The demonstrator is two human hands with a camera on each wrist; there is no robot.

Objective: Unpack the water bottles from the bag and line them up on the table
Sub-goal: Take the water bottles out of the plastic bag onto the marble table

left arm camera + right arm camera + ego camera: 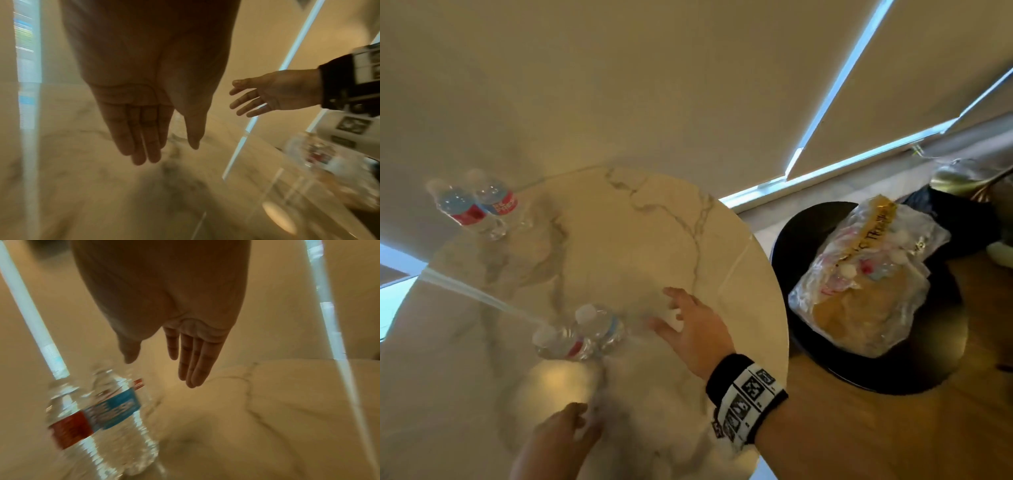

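In the head view, four water bottles stand on the round marble table (640, 240): a far pair (474, 205) at the upper left of the frame, touching or nearly so, and a near pair (582, 334) at lower centre, side by side. The two pairs are well apart, so as a judgement they do not yet form one line. The plastic bag (859, 284) lies on a dark round stool (825, 370) at the right of the frame, off the table; white caps and scraps of pink and blue label show through the film, so more bottles seem to be left inside, though how many cannot be told. The right hand (688, 325) hovers just right of the near pair with fingers spread and holding nothing, a black band with printed markers (746, 397) on its wrist. The left hand (561, 431) sits at the bottom edge, blurred, and looks empty. In the left wrist view, the left hand (144, 126) hangs flat with straight fingers over the marble, grasping nothing, and the right hand (267, 95) reaches in from the right edge, likewise released; a blurred bottle shows at the lower right. In the right wrist view, the right hand (191, 356) is spread flat above the table, and one bottle of the near pair (98, 418) fills the lower left: clear ribbed plastic, upright, full of water, with a red and blue wrap label, its neighbour partly behind it.
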